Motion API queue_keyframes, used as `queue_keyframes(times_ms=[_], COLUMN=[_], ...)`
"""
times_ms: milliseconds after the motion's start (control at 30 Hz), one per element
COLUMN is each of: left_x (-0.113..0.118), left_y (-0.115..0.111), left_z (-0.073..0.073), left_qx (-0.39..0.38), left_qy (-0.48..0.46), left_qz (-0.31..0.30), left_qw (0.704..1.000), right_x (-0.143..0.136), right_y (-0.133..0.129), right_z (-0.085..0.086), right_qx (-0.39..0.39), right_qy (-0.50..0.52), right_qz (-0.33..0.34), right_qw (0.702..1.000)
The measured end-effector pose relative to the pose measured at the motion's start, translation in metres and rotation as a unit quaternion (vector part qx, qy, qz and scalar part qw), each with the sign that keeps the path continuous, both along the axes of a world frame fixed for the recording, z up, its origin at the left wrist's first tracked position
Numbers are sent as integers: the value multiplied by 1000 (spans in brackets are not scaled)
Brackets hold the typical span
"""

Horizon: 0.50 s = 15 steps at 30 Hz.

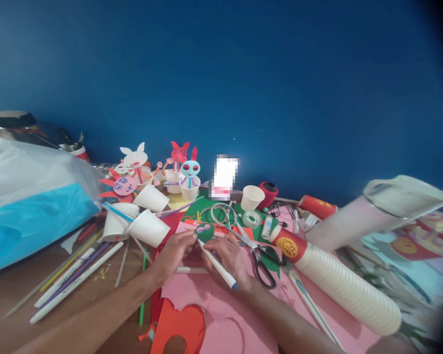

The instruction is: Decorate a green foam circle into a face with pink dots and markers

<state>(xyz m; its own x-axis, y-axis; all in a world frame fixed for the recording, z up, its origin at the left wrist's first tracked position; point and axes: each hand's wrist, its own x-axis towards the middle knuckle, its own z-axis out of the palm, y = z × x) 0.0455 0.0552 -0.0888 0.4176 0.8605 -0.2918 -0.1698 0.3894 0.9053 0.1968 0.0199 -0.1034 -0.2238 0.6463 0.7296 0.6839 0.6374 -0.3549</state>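
Between finger and thumb, my left hand [177, 250] pinches a small green paper oval [205, 232] with two pinkish eyes on it. A white marker [219, 268] with a blue end sits in my right hand [231, 258], its tip close to the oval's lower edge. Whether the tip touches the paper I cannot tell. Beneath both hands lies pink paper [221, 314], with a cut red-orange sheet [177, 324] on top at the front. Another white pen [192, 270] rests partly hidden between my hands. Black-handled scissors [262, 260] lie just right of my right hand.
Paper-cup figures [190, 168] with animal faces stand at the back left, near tipped white cups [149, 228]. A long stack of paper cups [347, 280] slants across the right. Markers [77, 280] lie left, beside a plastic bag [40, 206]. A blurred bright phone-like screen [226, 174] stands against the blue wall.
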Motion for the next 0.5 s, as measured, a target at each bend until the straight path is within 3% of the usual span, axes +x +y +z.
queue_keyframes(times_ms=[367, 500], left_x=[0, 0], left_y=[-1, 0], left_z=[0, 3], left_qx=[-17, -37], left_qy=[-35, -23], left_qz=[4, 3], left_qw=[999, 999], right_x=[3, 14], right_y=[-3, -6], right_z=[2, 1], right_qx=[2, -38], right_qy=[54, 112], right_qz=[9, -10], right_qw=[999, 993])
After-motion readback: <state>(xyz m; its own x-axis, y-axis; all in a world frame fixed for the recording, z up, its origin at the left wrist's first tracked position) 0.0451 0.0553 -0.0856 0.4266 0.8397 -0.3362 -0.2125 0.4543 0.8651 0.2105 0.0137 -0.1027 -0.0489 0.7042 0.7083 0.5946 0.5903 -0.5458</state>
